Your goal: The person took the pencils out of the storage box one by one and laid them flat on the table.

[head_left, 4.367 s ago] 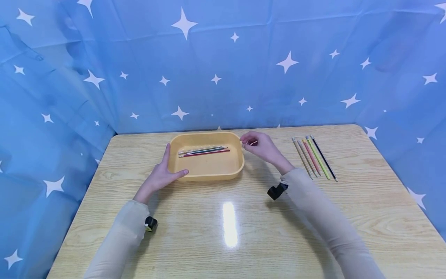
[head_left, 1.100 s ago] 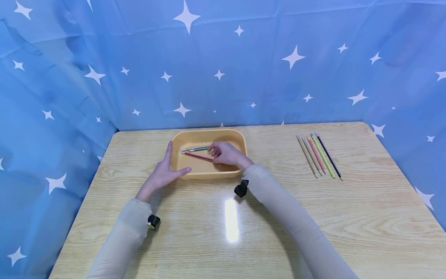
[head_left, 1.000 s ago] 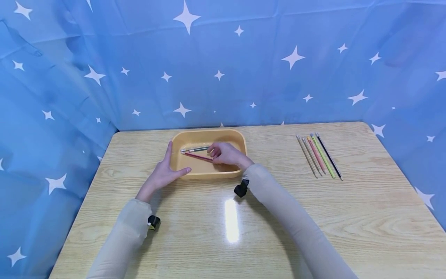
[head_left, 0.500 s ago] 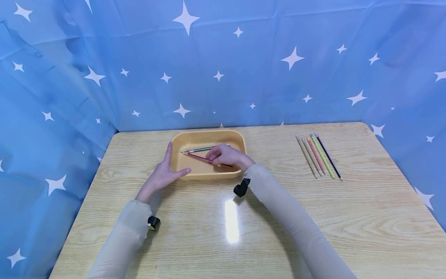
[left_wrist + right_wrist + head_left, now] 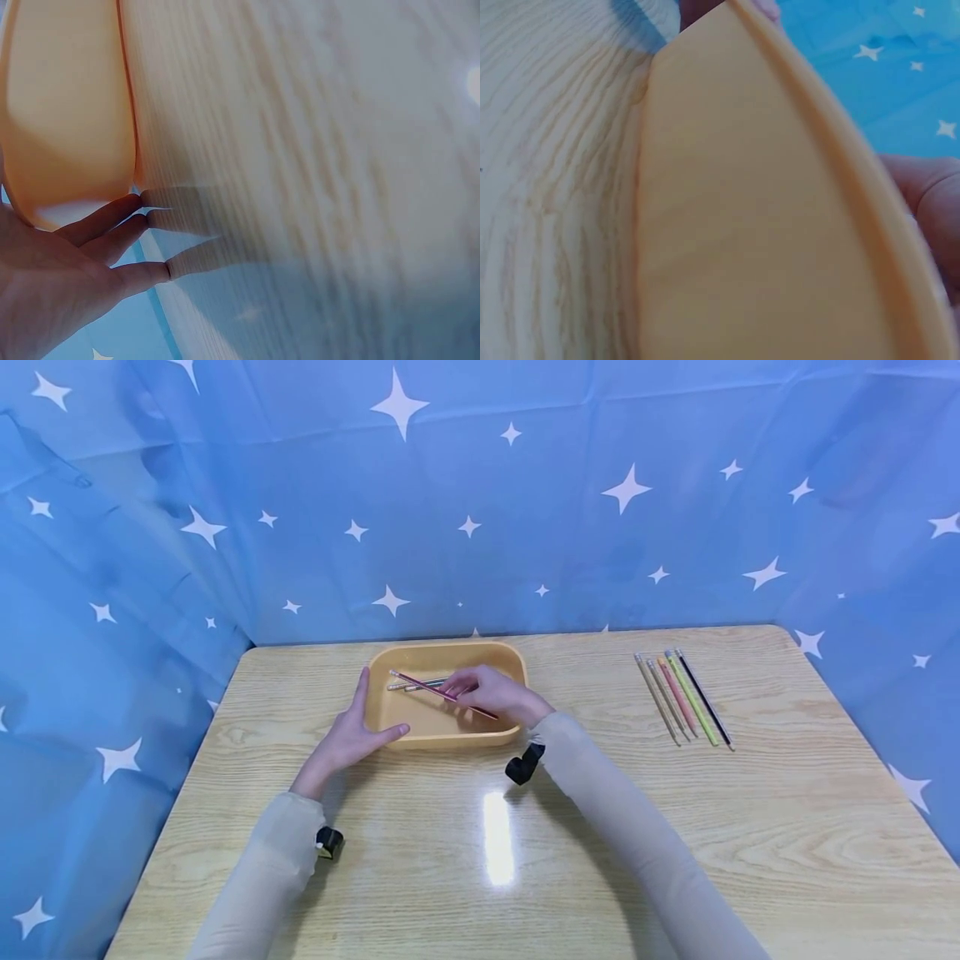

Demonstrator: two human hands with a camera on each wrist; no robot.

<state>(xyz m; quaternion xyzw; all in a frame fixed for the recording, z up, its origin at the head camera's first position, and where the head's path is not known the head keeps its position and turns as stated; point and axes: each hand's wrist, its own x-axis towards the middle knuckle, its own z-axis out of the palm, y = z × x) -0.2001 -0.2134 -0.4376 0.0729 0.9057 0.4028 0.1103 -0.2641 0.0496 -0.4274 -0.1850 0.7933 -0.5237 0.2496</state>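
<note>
Left hand [image 5: 348, 733] spread at a tan tray [image 5: 450, 742], right hand [image 5: 489, 690] pinching a red pencil [image 5: 422, 684].
Pale sleeves [image 5: 255, 868] reach over a wood-grain worktop [image 5: 420, 860]. The left thumb and fingers stand apart against the tray's near rim and left end. The right fingertips are clamped on the red pencil, which slants inside the tray, across at least 2 other pencils [image 5: 398, 687]. Well to the right, 5 pencils [image 5: 678, 698] lie side by side. Behind the worktop hangs blue cloth [image 5: 468, 460] with white stars.
</note>
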